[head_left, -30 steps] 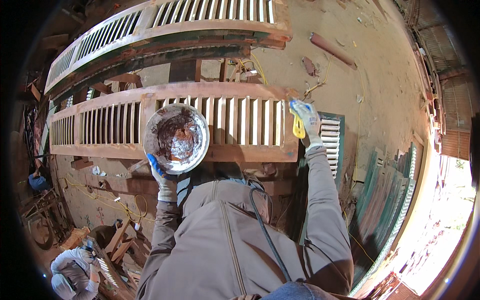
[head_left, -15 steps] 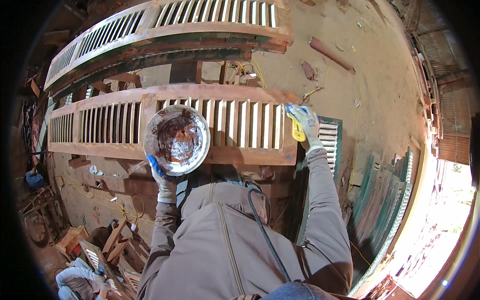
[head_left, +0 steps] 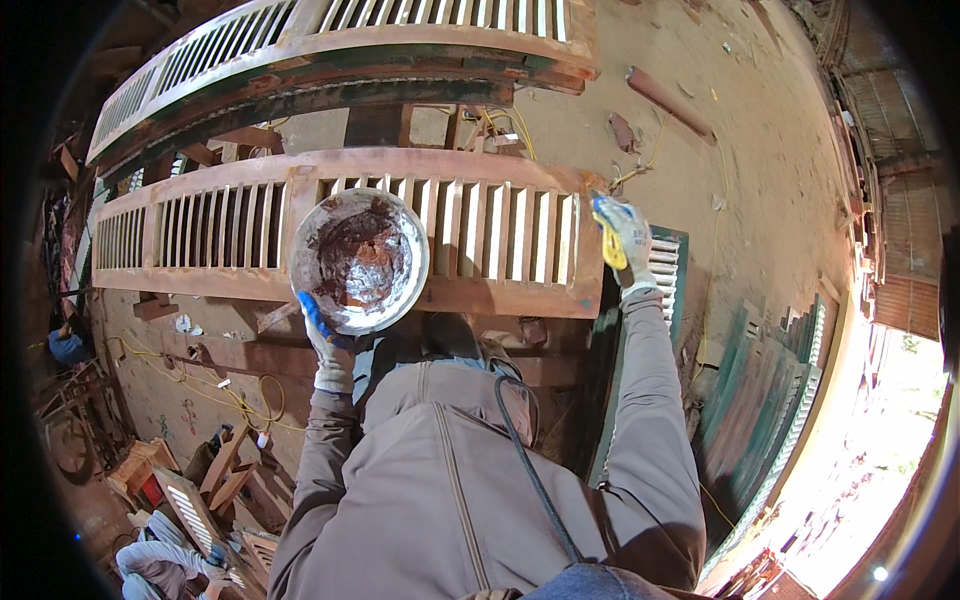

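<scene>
My left hand grips the near rim of a round, pale metal bowl, blue-coated fingers at its edge. Reddish-brown paste coats the inside of the bowl, which hangs over the middle of a long louvred wooden shutter. At the shutter's right end, my right hand is closed round a yellow-handled putty knife; its blade is hard to make out. Both hands wear whitish gloves with blue coating. Slats run across the shutter, and its wood is bare reddish brown.
Another louvred shutter lies beyond, on a stack. Green louvred panels lie at the right. Yellow cord trails over the ground at left. A brown tube-like piece lies at far right. Another person crouches at lower left.
My right hand has shifted slightly right, and the yellow handle has turned more upright. The bowl stays in my left hand. The whole view has moved a little.
</scene>
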`<state>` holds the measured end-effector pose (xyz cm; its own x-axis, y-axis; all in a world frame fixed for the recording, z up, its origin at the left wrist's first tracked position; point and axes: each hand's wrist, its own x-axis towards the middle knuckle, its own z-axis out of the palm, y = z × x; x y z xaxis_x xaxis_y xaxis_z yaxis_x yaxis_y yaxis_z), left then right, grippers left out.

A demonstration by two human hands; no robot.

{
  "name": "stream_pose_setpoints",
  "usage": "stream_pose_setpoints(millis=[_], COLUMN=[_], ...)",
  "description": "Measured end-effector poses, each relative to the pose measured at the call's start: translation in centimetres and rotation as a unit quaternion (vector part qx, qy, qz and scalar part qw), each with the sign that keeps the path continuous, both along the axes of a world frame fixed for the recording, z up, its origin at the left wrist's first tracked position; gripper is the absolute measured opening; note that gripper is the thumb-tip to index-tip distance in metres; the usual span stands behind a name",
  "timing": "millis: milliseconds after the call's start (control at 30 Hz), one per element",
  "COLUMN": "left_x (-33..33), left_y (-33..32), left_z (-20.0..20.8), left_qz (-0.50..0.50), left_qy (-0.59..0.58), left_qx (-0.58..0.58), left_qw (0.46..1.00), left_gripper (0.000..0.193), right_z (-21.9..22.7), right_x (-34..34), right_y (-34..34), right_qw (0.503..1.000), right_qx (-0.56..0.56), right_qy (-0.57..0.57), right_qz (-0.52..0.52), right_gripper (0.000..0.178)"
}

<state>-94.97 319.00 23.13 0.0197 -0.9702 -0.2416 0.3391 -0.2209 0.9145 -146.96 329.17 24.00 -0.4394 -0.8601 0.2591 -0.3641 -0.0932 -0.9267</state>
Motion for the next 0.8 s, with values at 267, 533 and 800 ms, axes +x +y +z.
stream_pose_setpoints(millis=[267, 533, 800], left_x=[1.8, -0.4, 0.4], left_y=[0.4, -0.2, -0.6], left_z=[-2.3, 1.1, 0.1], left_qz=[-0.006, 0.004, 0.017], left_qy=[-0.074, 0.023, 0.112], left_qx=[-0.032, 0.029, 0.102], left_qw=[0.997, 0.999, 0.988], left_gripper=[0.072, 0.071, 0.065], right_z=[4.4, -3.4, 3.8], right_x=[2.6, -0.9, 2.1], right_y=[-0.6, 1.2, 1.7], right_qw=[0.949, 0.992, 0.851], right_qx=[0.079, 0.091, 0.115], right_qy=[0.303, 0.063, 0.501], right_qz=[-0.036, 0.054, -0.108], right_gripper=[0.035, 0.040, 0.038])
